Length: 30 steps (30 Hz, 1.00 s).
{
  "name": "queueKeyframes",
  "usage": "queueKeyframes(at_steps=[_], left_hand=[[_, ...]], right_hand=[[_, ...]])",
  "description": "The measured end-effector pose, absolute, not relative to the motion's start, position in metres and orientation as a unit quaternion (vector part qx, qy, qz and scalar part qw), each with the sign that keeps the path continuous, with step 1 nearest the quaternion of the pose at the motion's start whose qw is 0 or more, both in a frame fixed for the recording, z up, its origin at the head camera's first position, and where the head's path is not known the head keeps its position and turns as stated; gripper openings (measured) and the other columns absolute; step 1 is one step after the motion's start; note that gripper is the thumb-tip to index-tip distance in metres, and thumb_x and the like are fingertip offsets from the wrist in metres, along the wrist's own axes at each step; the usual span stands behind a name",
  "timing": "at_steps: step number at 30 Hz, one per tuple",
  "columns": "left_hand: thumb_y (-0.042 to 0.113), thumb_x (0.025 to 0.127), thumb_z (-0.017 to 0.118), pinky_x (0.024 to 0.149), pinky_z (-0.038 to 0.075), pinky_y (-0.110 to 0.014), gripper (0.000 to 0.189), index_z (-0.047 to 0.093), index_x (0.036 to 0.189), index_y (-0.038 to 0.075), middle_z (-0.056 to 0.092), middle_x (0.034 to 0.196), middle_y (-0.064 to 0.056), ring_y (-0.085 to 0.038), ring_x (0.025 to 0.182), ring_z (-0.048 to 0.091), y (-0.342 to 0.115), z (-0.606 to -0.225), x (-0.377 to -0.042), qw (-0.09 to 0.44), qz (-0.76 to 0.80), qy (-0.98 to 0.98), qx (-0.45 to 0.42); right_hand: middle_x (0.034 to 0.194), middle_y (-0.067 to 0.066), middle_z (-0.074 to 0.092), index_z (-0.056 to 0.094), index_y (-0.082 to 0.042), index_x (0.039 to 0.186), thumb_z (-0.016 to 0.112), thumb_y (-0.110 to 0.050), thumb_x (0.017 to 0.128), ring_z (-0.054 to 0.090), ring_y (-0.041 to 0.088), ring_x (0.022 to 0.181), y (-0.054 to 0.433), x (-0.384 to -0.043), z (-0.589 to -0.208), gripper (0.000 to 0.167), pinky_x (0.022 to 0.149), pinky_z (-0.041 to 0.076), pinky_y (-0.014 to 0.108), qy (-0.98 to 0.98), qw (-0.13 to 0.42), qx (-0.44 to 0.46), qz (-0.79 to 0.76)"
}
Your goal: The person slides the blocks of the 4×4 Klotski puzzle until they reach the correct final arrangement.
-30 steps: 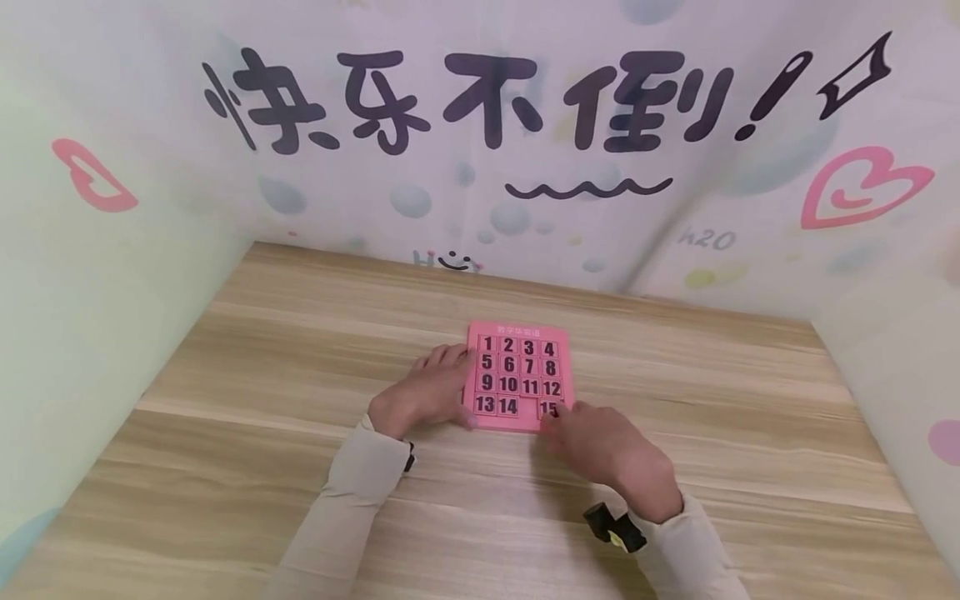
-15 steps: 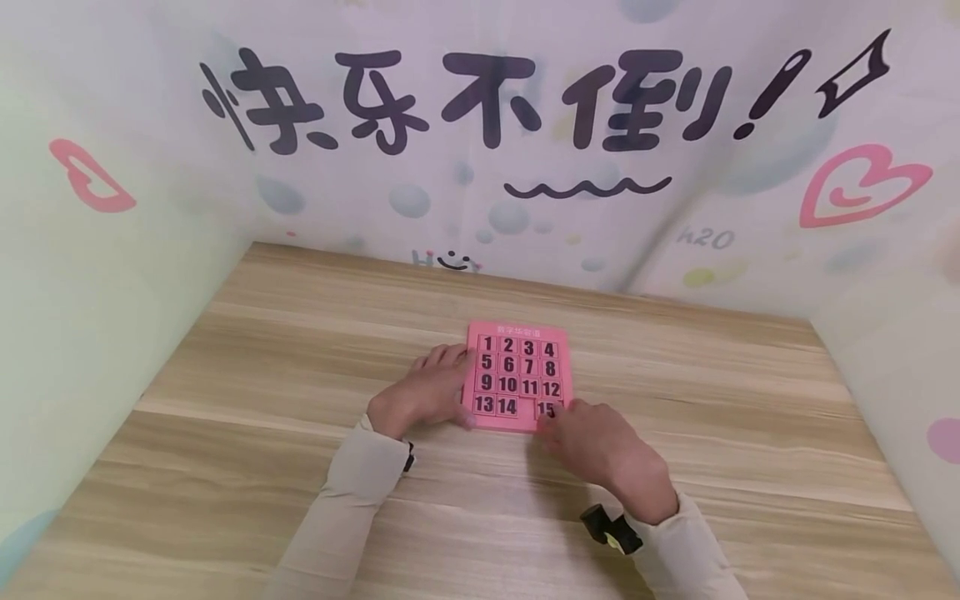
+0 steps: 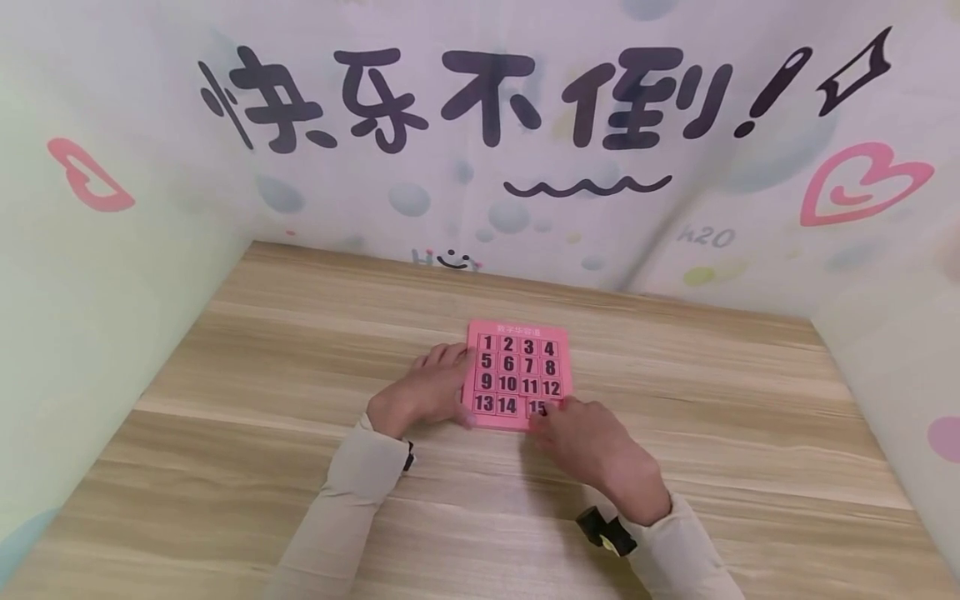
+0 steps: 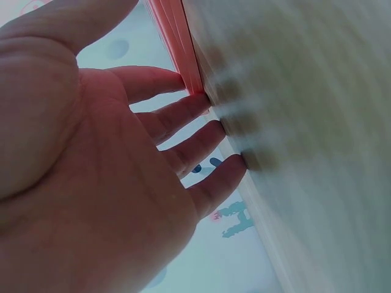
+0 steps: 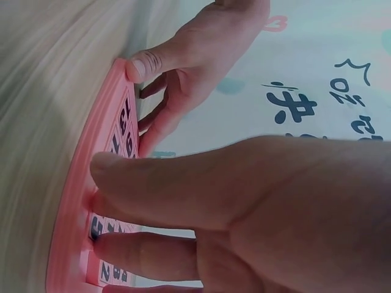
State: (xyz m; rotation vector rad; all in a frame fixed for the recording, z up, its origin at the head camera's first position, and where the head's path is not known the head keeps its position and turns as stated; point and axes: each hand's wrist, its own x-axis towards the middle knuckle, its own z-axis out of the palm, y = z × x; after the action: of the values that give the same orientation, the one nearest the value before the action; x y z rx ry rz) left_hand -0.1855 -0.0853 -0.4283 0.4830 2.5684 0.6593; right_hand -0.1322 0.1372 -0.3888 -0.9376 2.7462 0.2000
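A pink sliding number puzzle (image 3: 495, 422) lies on the table, its numbered tiles set in a square frame. My left hand (image 3: 427, 392) rests against its left side, fingers extended and spread. In the right wrist view, that hand's thumb (image 5: 144, 66) sits on the frame's near corner. My right hand (image 3: 600, 450) reaches over the lower right corner. Its fingertips touch the tile numbered 15 (image 3: 536, 407), which lies a narrow gap to the right of the tile numbered 14 (image 3: 507, 406). The right fingers cover the bottom right slot.
The wood-grain table (image 3: 300, 333) extends around the puzzle. Behind it stands a printed backdrop (image 3: 465, 167) with large dark characters. A pale side wall (image 3: 112, 275) borders the left. Both wrists wear black straps, with a small black device (image 3: 606, 532) at the right one.
The 15 tile has slid left, narrowing the gap beside 14. My right hand has moved left with it, while my left hand has stayed at the puzzle's left side.
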Motion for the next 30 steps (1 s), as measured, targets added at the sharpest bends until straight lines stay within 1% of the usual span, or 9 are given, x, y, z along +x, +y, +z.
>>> queueKeyframes(at_steps=[6, 13, 19, 25, 30], left_hand=[[0.031, 0.078, 0.084, 0.124, 0.009, -0.050, 0.109, 0.016, 0.159, 0.005, 0.015, 0.166, -0.012, -0.033, 0.151, 0.012, -0.0859, -0.4282, -0.1849, 0.221, 0.243, 0.928, 0.175], [0.031, 0.078, 0.084, 0.124, 0.009, -0.050, 0.109, 0.016, 0.159, 0.006, 0.015, 0.166, -0.011, -0.033, 0.151, 0.012, -0.0862, -0.4286, -0.1848, 0.224, 0.243, 0.928, 0.172], [0.032, 0.077, 0.084, 0.124, 0.009, -0.051, 0.110, 0.015, 0.159, 0.005, 0.014, 0.166, -0.012, -0.033, 0.151, 0.012, -0.0864, -0.4285, -0.1854, 0.223, 0.240, 0.929, 0.173], [0.031, 0.077, 0.084, 0.124, 0.009, -0.051, 0.110, 0.014, 0.159, 0.005, 0.014, 0.166, -0.011, -0.033, 0.151, 0.012, -0.0859, -0.4284, -0.1854, 0.226, 0.246, 0.926, 0.175], [0.031, 0.077, 0.084, 0.124, 0.009, -0.050, 0.110, 0.015, 0.159, 0.006, 0.014, 0.166, -0.010, -0.032, 0.151, 0.012, -0.0861, -0.4276, -0.1848, 0.226, 0.247, 0.926, 0.173]], right_hand=[[0.083, 0.002, 0.057, 0.067, -0.013, 0.100, 0.062, -0.024, 0.097, 0.052, 0.015, 0.070, 0.1346, -0.1315, -0.3905, 0.012, 0.057, 0.052, 0.030, 0.935, 0.110, -0.328, 0.070], [0.078, 0.000, 0.056, 0.066, -0.014, 0.094, 0.063, -0.024, 0.097, 0.051, 0.014, 0.068, 0.1318, -0.1311, -0.3921, 0.011, 0.058, 0.052, 0.029, 0.934, 0.092, -0.338, 0.068], [0.080, 0.001, 0.059, 0.067, -0.014, 0.098, 0.064, -0.025, 0.096, 0.053, 0.014, 0.070, 0.1306, -0.1311, -0.3917, 0.012, 0.059, 0.052, 0.028, 0.928, 0.082, -0.352, 0.094], [0.079, 0.000, 0.059, 0.067, -0.014, 0.096, 0.064, -0.025, 0.096, 0.053, 0.014, 0.069, 0.1307, -0.1308, -0.3907, 0.011, 0.059, 0.052, 0.028, 0.929, 0.084, -0.350, 0.083], [0.080, 0.001, 0.059, 0.068, -0.014, 0.098, 0.063, -0.025, 0.097, 0.053, 0.014, 0.070, 0.1311, -0.1308, -0.3916, 0.012, 0.059, 0.052, 0.029, 0.930, 0.089, -0.349, 0.076]])
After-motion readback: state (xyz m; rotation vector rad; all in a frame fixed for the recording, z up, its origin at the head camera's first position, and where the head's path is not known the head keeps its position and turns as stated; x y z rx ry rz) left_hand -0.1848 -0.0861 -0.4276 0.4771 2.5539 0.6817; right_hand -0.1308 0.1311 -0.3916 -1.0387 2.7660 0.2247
